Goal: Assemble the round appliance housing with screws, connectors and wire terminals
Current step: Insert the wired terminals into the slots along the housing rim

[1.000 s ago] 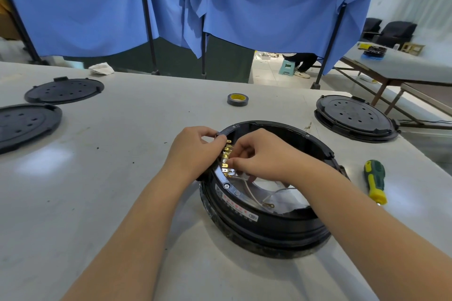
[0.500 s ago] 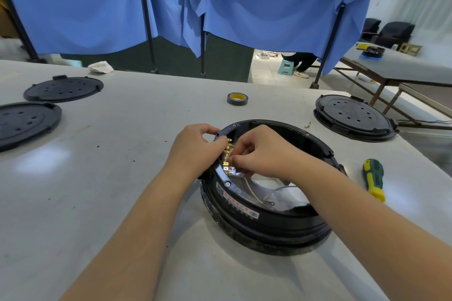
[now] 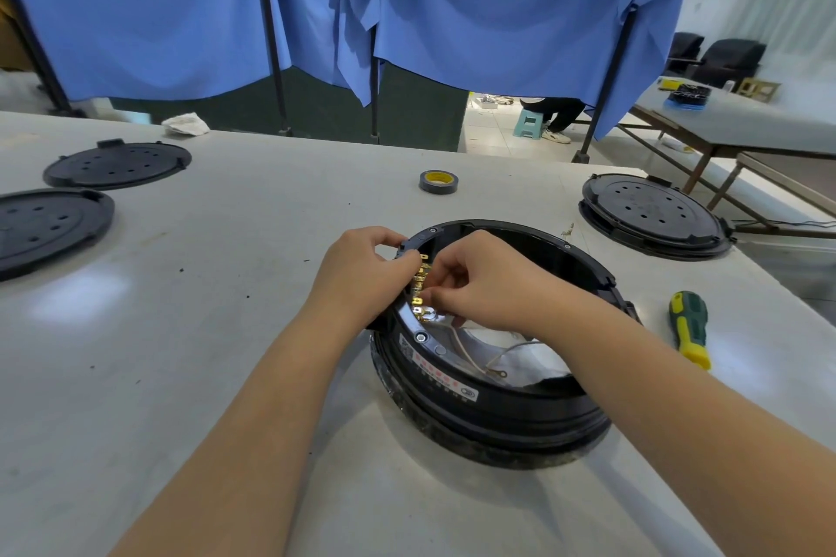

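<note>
One round housing (image 3: pixel 488 403), three black lids (image 3: pixel 651 213), one screwdriver (image 3: pixel 690 328), one tape roll (image 3: pixel 438 181), both hands' fingers (image 3: pixel 434 294) pinching brass terminals (image 3: pixel 418 285)

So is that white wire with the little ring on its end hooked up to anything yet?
Not at that end. The white wire lies loose inside the round housing, and its ring terminal touches no screw. Its other end is hidden under the right hand.

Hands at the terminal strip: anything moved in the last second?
Hardly. Both hands stayed at the brass terminals on the housing rim, left hand gripping the rim, right hand pinching at the terminals, fingers only shifting slightly. Loose white wire, screwdriver and tape roll unchanged.
</note>
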Action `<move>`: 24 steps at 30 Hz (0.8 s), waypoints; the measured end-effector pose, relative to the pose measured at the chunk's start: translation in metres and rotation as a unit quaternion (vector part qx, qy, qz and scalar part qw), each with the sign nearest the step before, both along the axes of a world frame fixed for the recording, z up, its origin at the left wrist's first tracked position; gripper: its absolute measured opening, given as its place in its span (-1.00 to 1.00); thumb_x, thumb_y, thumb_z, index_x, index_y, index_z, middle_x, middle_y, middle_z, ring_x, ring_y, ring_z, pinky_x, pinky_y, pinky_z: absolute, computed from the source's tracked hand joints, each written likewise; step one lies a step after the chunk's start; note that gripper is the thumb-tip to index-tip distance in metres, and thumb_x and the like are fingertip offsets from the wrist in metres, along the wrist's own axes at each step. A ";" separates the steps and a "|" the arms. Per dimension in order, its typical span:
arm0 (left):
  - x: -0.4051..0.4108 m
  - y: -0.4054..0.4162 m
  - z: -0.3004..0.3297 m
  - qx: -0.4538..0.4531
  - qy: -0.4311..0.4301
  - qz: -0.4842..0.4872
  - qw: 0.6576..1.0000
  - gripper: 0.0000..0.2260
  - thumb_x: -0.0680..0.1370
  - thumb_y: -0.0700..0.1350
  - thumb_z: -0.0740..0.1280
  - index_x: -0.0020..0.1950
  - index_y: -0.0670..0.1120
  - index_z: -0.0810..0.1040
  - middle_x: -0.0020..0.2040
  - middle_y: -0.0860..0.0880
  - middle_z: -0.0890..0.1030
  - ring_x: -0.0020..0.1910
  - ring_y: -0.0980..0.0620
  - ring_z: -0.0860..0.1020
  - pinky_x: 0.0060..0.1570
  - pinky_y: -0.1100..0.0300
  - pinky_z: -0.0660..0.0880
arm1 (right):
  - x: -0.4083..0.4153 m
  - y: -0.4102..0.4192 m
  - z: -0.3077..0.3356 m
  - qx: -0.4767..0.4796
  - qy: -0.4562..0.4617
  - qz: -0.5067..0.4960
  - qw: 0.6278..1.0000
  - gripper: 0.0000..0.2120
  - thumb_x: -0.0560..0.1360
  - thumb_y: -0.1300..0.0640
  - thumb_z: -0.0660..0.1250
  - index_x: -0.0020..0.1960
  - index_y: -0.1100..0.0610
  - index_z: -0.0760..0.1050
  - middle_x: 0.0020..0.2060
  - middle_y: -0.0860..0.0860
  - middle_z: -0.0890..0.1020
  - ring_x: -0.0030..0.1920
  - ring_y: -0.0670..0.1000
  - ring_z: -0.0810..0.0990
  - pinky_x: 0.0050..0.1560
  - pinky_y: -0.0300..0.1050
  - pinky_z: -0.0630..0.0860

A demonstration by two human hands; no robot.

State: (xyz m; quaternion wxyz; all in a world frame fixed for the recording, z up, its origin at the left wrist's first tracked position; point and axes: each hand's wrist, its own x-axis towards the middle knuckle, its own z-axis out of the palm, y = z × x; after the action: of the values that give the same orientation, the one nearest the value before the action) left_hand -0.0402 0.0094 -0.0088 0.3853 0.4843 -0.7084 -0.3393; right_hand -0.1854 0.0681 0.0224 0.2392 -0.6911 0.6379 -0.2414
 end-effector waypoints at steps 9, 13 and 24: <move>0.000 -0.001 -0.001 -0.003 -0.002 0.003 1.000 -0.89 0.43 -0.03 0.40 -0.24 0.18 0.54 -0.47 0.02 0.62 -0.47 0.13 0.59 -0.36 0.18 0.53 | 0.002 0.000 0.000 -0.001 0.001 -0.016 1.000 -0.91 0.45 0.22 0.38 -0.20 0.19 0.63 -0.36 0.08 0.68 -0.36 0.02 0.68 -0.16 0.03 0.66; 0.000 0.000 0.000 -0.003 -0.003 0.006 1.000 -0.88 0.44 -0.03 0.40 -0.25 0.19 0.53 -0.46 0.03 0.62 -0.44 0.16 0.59 -0.39 0.23 0.49 | 0.003 0.000 0.000 0.000 -0.005 -0.023 1.000 -0.90 0.44 0.24 0.36 -0.23 0.19 0.63 -0.37 0.09 0.68 -0.35 0.06 0.68 -0.16 0.05 0.66; 0.001 0.000 0.000 0.003 -0.004 0.004 1.000 -0.91 0.43 -0.02 0.40 -0.24 0.17 0.55 -0.44 0.01 0.64 -0.45 0.09 0.60 -0.38 0.17 0.51 | 0.001 0.001 0.001 0.019 -0.016 -0.016 1.000 -0.93 0.47 0.20 0.39 -0.14 0.19 0.62 -0.33 0.06 0.67 -0.30 0.03 0.68 -0.15 -0.04 0.67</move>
State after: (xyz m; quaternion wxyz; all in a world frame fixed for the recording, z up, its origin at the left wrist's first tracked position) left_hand -0.0394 0.0090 -0.0083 0.3825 0.4894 -0.7073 -0.3376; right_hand -0.1848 0.0691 0.0232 0.2590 -0.6717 0.6496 -0.2442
